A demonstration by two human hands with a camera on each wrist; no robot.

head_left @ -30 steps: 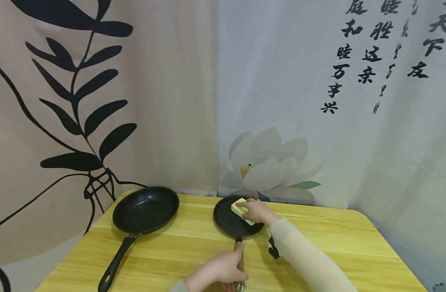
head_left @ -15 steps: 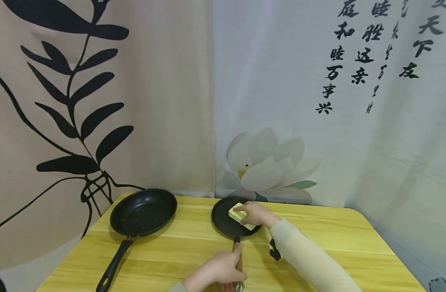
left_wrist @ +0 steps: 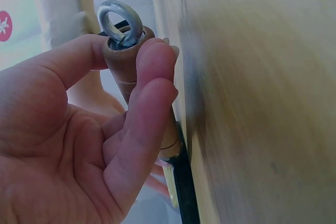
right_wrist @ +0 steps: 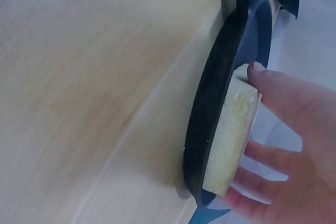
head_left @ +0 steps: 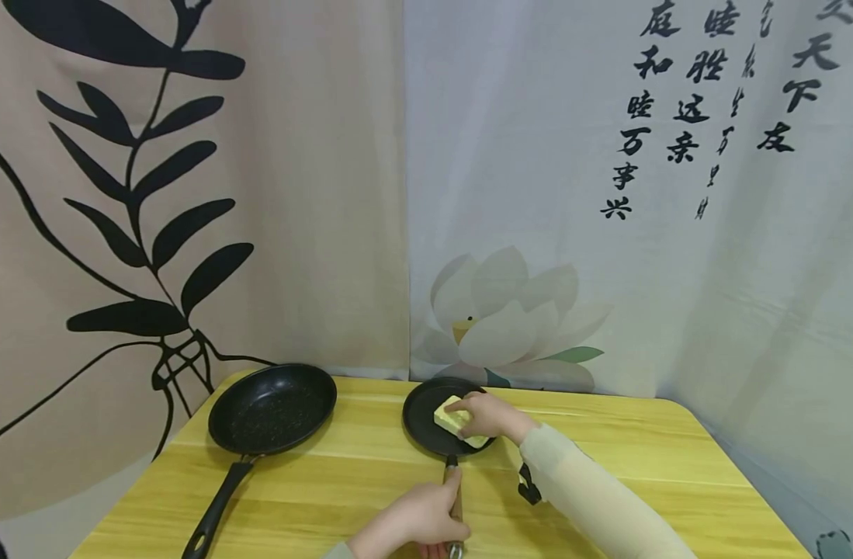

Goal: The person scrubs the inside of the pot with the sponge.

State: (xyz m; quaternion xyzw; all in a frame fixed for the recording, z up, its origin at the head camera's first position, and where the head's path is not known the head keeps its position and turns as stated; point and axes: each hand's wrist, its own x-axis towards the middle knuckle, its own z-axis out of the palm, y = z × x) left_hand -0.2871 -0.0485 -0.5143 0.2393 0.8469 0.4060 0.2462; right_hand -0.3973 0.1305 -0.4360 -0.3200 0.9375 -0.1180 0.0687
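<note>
The step in hand looks like wiping the small pan (head_left: 419, 419), which sits just right of the middle in the lower half of the head frame; the yellow sponge (head_left: 445, 414) lies inside it, toward the pan's right side, under the right hand (head_left: 489, 415); another stroke would call for even downward pressure on the sponge and a steady handle (left_wrist: 124, 72), so that the pan does not slide or turn.

The right forearm reaches up and leftward from the lower right of the frame; that hand's grip is only as wide as the sponge, the thumb on its upper end in the right wrist view and the fingers along the side away from the table (head_left: 328, 497); how hard they squeeze, I cannot tell.

The left hand (head_left: 429, 514) comes in from the bottom centre, its grip closed round the handle, fingers curled about the wood and the thumb pointing up toward the pan; the metal ring (left_wrist: 118, 7) juts free past the fingers in the left wrist view; the big pan (head_left: 272, 411) rests in the lower left of the head frame, touched by neither hand.
</note>
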